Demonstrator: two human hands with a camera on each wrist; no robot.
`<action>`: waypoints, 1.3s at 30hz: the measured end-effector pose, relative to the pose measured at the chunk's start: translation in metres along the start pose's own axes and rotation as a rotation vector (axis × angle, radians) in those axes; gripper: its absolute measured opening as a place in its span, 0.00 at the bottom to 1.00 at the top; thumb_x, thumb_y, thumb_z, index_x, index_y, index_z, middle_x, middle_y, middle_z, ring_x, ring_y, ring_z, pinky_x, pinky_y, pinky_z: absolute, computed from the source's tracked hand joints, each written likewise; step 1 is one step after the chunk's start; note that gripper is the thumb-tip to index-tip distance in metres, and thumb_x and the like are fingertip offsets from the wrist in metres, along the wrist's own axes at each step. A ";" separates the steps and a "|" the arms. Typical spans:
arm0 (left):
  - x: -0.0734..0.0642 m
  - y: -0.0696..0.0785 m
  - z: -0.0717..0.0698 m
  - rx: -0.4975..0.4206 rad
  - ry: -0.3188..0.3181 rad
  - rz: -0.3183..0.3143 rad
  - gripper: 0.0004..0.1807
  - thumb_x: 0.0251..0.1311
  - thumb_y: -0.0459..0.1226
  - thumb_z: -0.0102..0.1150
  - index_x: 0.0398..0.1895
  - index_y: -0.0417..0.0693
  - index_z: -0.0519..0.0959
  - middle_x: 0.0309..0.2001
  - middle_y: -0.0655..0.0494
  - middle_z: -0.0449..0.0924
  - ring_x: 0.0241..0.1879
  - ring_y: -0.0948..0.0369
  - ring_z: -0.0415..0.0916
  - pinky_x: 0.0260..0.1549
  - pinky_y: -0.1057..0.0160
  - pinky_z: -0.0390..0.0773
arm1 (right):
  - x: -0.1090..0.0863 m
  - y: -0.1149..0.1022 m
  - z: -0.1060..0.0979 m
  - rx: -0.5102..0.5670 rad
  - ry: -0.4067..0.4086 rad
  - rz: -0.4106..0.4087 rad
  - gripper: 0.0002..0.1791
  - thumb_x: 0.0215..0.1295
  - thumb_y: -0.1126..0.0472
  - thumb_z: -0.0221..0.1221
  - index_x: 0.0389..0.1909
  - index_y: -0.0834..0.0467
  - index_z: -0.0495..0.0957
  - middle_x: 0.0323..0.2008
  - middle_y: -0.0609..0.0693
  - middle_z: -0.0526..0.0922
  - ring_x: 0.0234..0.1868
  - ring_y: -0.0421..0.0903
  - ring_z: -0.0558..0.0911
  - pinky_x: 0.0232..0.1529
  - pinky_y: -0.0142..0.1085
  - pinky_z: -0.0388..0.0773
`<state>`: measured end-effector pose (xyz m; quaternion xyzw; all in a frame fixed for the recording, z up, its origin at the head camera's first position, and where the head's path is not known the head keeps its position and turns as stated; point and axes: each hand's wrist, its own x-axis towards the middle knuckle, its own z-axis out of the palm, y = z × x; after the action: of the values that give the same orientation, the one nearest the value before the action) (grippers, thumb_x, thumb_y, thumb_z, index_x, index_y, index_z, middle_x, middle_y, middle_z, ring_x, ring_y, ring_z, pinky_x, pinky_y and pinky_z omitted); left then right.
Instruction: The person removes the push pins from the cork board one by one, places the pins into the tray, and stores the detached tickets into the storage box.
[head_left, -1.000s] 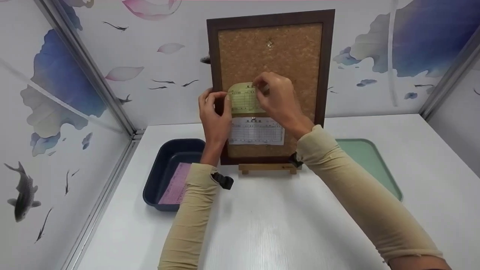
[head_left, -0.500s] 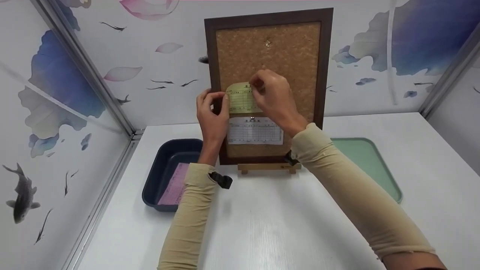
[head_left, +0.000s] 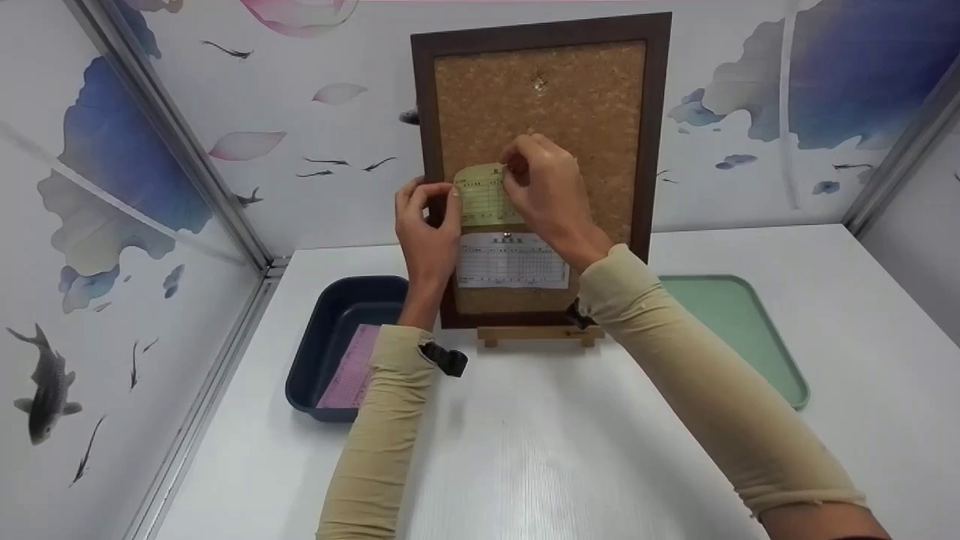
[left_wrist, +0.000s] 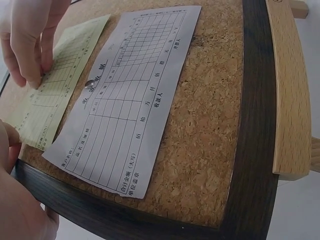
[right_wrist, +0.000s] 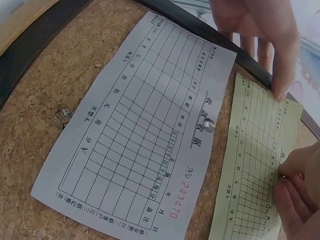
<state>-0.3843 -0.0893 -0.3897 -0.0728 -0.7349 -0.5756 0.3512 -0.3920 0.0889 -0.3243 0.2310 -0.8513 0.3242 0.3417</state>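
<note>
A brown-framed cork board [head_left: 487,97] leans upright on a small wooden easel [head_left: 540,333]. My left hand [head_left: 427,232] is at its left frame, fingertips and thumb pinching the left edge of a yellow-green receipt slip [head_left: 480,201] laid against the cork. At the slip's top middle, my right hand [head_left: 551,191] pinches a small metallic pushpin [right_wrist: 283,176], mostly covered by the fingertips. Below hangs a white receipt slip [head_left: 514,262], fixed by a round silver pushpin [right_wrist: 209,125] through its top. The right hand covers the yellow-green slip's right part in the head view.
A dark blue tray [head_left: 300,375] holding a pink slip [head_left: 349,371] stands left of the board, partly behind the left forearm. A pale green tray [head_left: 720,307] lies to the right under the right arm. A shiny patch [head_left: 538,84] shows high on the cork.
The right hand has shifted very slightly up and left at the slip's top. My left hand keeps its place at the slip's edge.
</note>
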 end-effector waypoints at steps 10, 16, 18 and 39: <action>-0.001 -0.002 0.000 -0.022 0.008 -0.014 0.10 0.76 0.43 0.65 0.48 0.47 0.88 0.68 0.49 0.74 0.74 0.57 0.68 0.69 0.56 0.76 | -0.003 0.001 -0.001 -0.013 0.013 0.027 0.02 0.74 0.65 0.66 0.42 0.60 0.86 0.40 0.55 0.90 0.40 0.46 0.87 0.44 0.40 0.84; -0.001 -0.002 0.000 -0.032 0.007 -0.015 0.10 0.76 0.43 0.65 0.48 0.47 0.87 0.69 0.48 0.73 0.73 0.57 0.69 0.68 0.56 0.77 | -0.006 0.002 -0.003 -0.025 0.025 0.022 0.02 0.74 0.65 0.66 0.42 0.59 0.86 0.39 0.55 0.91 0.40 0.47 0.88 0.45 0.41 0.85; -0.001 -0.002 0.000 -0.031 0.004 -0.012 0.10 0.76 0.43 0.65 0.48 0.47 0.87 0.68 0.48 0.74 0.74 0.57 0.69 0.68 0.57 0.76 | -0.007 0.003 -0.004 -0.035 0.034 0.016 0.02 0.75 0.65 0.66 0.42 0.59 0.86 0.39 0.55 0.91 0.40 0.47 0.89 0.45 0.42 0.85; 0.001 0.002 -0.001 0.000 -0.011 -0.025 0.10 0.76 0.43 0.64 0.49 0.47 0.87 0.67 0.49 0.75 0.71 0.57 0.71 0.67 0.56 0.76 | -0.007 0.006 -0.016 -0.042 0.024 -0.042 0.03 0.76 0.66 0.64 0.42 0.59 0.86 0.40 0.54 0.91 0.42 0.49 0.89 0.47 0.44 0.87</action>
<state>-0.3835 -0.0895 -0.3880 -0.0667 -0.7377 -0.5794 0.3401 -0.3839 0.1054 -0.3232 0.2375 -0.8489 0.3017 0.3632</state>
